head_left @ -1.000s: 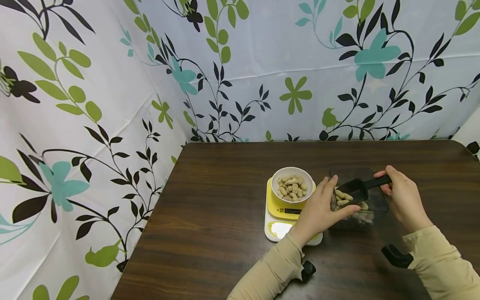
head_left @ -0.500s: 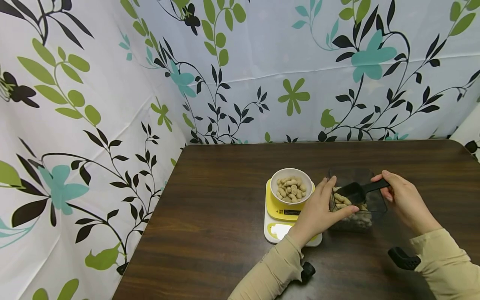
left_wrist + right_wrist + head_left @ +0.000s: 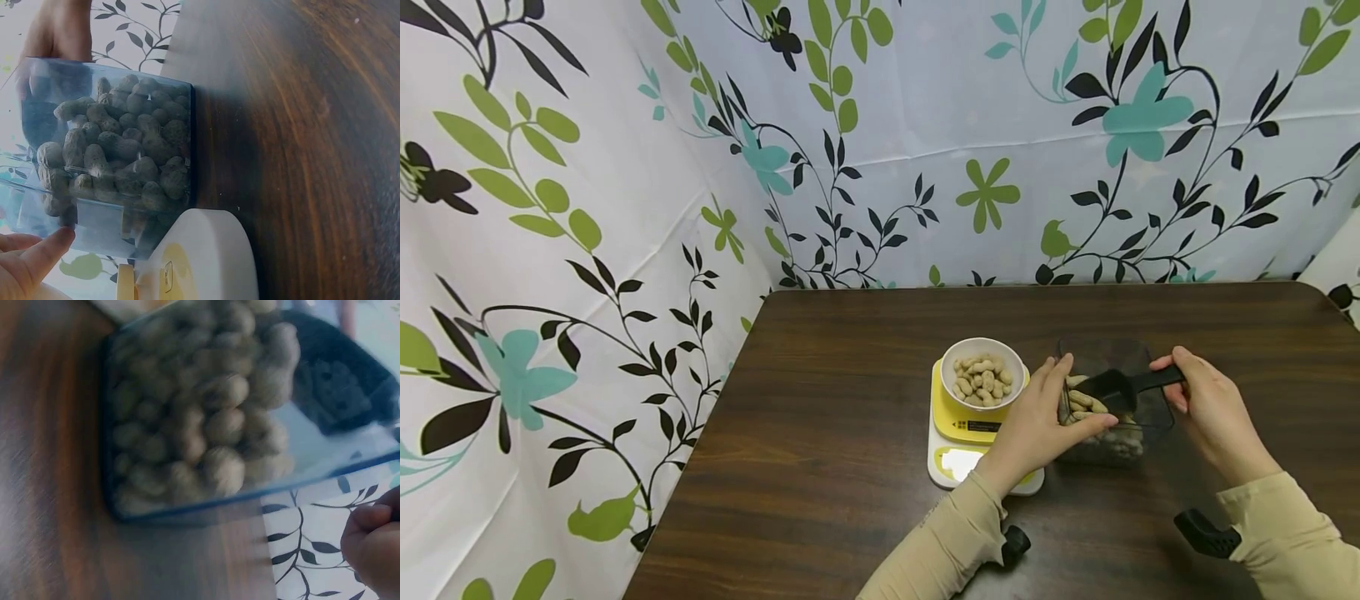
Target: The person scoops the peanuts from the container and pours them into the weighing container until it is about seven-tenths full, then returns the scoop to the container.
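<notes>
My right hand (image 3: 1217,408) grips the handle of a black scoop (image 3: 1112,390) at the right. The scoop's bowl tilts down inside a clear plastic container (image 3: 1105,457) of unshelled peanuts (image 3: 1084,402). Through the wall in the left wrist view, peanuts (image 3: 125,144) fill much of the container. My left hand (image 3: 1033,425) rests against its near left corner, fingers extended at the left side and thumb stretched along the front rim. In the right wrist view the scoop (image 3: 337,387) shows blurred beyond the peanuts, and what it carries cannot be made out.
Left of the container, a white bowl (image 3: 946,375) of peanuts stands on a yellow and white kitchen scale (image 3: 943,425). My left forearm partly covers the scale. The dark wooden table (image 3: 820,400) ends at a patterned curtain (image 3: 910,208).
The scoop has dipped and shifted a little within the container, and my right hand has come slightly lower. My left hand, the bowl and the scale stay in place.
</notes>
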Action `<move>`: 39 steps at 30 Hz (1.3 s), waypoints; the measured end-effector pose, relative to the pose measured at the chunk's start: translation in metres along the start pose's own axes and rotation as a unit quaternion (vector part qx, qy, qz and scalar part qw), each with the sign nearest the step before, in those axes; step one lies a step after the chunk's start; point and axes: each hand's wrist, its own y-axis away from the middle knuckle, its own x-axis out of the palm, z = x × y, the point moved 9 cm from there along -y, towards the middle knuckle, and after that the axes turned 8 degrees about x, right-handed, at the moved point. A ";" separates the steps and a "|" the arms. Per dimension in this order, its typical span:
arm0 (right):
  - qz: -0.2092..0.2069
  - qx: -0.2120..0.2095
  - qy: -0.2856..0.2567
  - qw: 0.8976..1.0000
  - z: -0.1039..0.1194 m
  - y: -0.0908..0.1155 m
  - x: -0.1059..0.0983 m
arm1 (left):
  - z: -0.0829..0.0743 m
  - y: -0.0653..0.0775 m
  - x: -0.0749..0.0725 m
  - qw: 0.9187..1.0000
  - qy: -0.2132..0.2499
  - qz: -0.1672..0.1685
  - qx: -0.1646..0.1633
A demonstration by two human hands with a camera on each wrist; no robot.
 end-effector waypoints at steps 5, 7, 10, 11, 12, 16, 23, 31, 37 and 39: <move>0.040 -0.054 0.013 0.998 0.001 0.009 0.002 | 0.001 0.000 0.000 1.000 0.005 -0.005 0.002; 0.048 -0.063 0.019 0.997 0.001 0.012 0.003 | 0.000 0.000 0.000 1.000 0.007 -0.007 0.002; 0.047 -0.067 0.009 0.997 0.001 0.014 0.003 | 0.000 0.001 0.000 1.000 0.008 -0.007 0.002; 0.043 -0.066 -0.001 0.997 0.001 0.015 0.003 | 0.000 0.001 0.000 1.000 0.008 -0.007 0.002; 0.040 -0.068 -0.016 0.997 0.001 0.015 0.003 | -0.001 0.001 0.000 1.000 0.009 -0.008 0.002; 0.026 -0.072 -0.065 0.995 0.002 0.017 0.003 | -0.001 0.001 0.000 1.000 0.013 -0.007 0.000; 0.027 -0.031 -0.142 0.989 -0.001 0.016 -0.001 | 0.002 0.002 0.002 1.000 0.020 -0.002 -0.015; 0.043 0.027 -0.274 0.960 -0.013 0.014 -0.006 | 0.002 0.001 0.001 1.000 0.019 -0.002 -0.015; 0.063 -0.001 -0.255 0.965 -0.012 0.015 -0.002 | 0.001 0.002 0.001 1.000 0.023 -0.003 -0.013; 0.071 -0.028 -0.222 0.972 -0.008 0.015 0.003 | 0.001 0.002 0.000 1.000 0.024 -0.006 -0.012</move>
